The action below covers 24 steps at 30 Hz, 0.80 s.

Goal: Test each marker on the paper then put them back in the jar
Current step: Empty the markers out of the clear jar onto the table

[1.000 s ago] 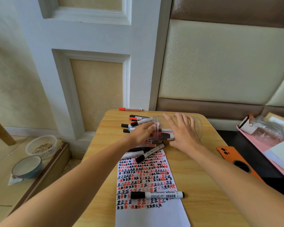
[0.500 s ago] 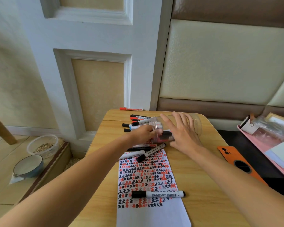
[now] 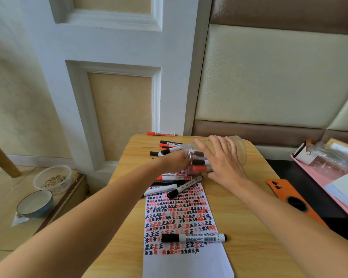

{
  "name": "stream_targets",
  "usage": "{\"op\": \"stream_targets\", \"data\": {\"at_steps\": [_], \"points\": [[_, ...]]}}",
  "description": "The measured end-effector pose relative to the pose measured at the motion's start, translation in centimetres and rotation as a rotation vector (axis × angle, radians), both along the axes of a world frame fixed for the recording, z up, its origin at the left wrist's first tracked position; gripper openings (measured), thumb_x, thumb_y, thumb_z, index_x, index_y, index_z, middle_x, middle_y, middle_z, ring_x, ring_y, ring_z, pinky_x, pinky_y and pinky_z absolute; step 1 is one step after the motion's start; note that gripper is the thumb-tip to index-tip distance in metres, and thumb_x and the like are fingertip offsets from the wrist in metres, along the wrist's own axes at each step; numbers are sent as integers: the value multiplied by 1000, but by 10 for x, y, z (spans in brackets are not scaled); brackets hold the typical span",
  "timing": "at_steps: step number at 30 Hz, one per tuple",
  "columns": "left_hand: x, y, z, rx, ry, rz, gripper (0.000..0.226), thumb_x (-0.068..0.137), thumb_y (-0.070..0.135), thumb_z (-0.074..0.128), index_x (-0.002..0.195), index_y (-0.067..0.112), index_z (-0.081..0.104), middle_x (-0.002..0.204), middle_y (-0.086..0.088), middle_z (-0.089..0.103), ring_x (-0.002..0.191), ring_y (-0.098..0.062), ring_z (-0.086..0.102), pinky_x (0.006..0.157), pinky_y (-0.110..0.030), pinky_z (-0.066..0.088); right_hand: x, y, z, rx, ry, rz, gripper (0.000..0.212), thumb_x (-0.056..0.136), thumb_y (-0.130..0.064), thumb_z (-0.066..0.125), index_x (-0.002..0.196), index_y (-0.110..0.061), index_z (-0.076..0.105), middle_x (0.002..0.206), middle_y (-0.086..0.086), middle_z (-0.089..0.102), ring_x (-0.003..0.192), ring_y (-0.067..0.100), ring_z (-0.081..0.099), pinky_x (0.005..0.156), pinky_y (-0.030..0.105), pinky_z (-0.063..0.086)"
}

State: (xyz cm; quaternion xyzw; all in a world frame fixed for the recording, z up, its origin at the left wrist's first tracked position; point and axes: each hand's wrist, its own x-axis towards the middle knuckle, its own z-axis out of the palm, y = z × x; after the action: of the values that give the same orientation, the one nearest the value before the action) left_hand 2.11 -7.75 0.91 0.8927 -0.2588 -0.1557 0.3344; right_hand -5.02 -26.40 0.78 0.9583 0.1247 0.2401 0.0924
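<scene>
The right hand (image 3: 222,165) lies on the tipped jar (image 3: 237,151), fingers spread to steady it; the left hand (image 3: 174,162) feeds markers (image 3: 199,163) in, its fingers hidden.

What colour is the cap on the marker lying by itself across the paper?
Black. The lone marker has a black cap at its left end, seen clearly in the head view.

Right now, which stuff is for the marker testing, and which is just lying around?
For the job: clear jar, markers by it, marker on the paper, scribbled paper.

Just lying about: orange phone, pink tray, blue bowl, plastic tub.
</scene>
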Motion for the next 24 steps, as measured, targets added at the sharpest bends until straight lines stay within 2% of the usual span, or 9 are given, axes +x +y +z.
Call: {"op": "stream_targets", "data": {"at_steps": [3,5,8,10,13,16,19,21,24], "points": [[-6,-2,2,-98,54,-43,38,112,28,33,120,4,61,109,-20,66,98,-34,62,101,-52,49,0,-2,0,8,8,-2,123,59,-25,94,161,-28,24,151,17,38,144,35,34,122,55,22],[-10,-2,5,-199,125,-55,39,112,28,32,126,2,58,113,-17,65,106,-32,63,101,-44,50,0,-4,-1,7,12,9,124,58,-26,95,161,-28,25,151,17,39,143,36,34,122,56,23],[-8,-1,6,-348,244,-81,36,111,33,34,128,7,53,115,-10,66,101,-21,66,86,-28,57,0,-7,-4,2,-1,35,125,55,-27,96,160,-28,28,148,17,41,141,35,34,120,56,25],[-3,3,1,-344,260,-124,33,109,35,43,129,11,54,121,-11,66,104,-21,67,84,-25,58,0,-8,-4,-14,-7,51,125,55,-28,96,160,-28,27,147,17,41,140,33,33,119,56,26],[4,7,-3,-287,233,-172,51,97,44,65,138,16,52,133,-2,59,120,-19,61,100,-30,54,1,-10,-3,-50,-11,69,123,56,-28,94,159,-29,27,146,16,41,140,33,35,119,55,25],[1,6,6,-218,263,-234,48,96,34,69,136,13,55,132,-5,64,116,-20,65,104,-29,51,1,-11,-2,-56,-6,70,121,59,-31,94,159,-31,26,148,15,40,142,33,34,120,54,24],[6,5,6,-231,297,-232,43,97,20,68,134,2,57,126,-17,66,112,-28,67,97,-29,56,1,-12,-2,-36,4,60,121,59,-28,92,159,-32,25,149,15,39,143,34,33,121,54,23],[7,3,4,-224,289,-241,36,97,15,67,129,1,59,120,-16,68,106,-25,69,92,-26,57,1,-12,-2,-31,9,52,122,58,-25,92,159,-31,24,150,15,39,144,34,33,121,54,22],[3,2,5,-216,228,-233,37,97,26,68,127,6,60,115,-8,68,97,-12,70,84,-20,56,1,-10,-3,-24,8,50,122,57,-22,92,159,-30,26,150,15,39,144,34,33,121,54,22]]}}
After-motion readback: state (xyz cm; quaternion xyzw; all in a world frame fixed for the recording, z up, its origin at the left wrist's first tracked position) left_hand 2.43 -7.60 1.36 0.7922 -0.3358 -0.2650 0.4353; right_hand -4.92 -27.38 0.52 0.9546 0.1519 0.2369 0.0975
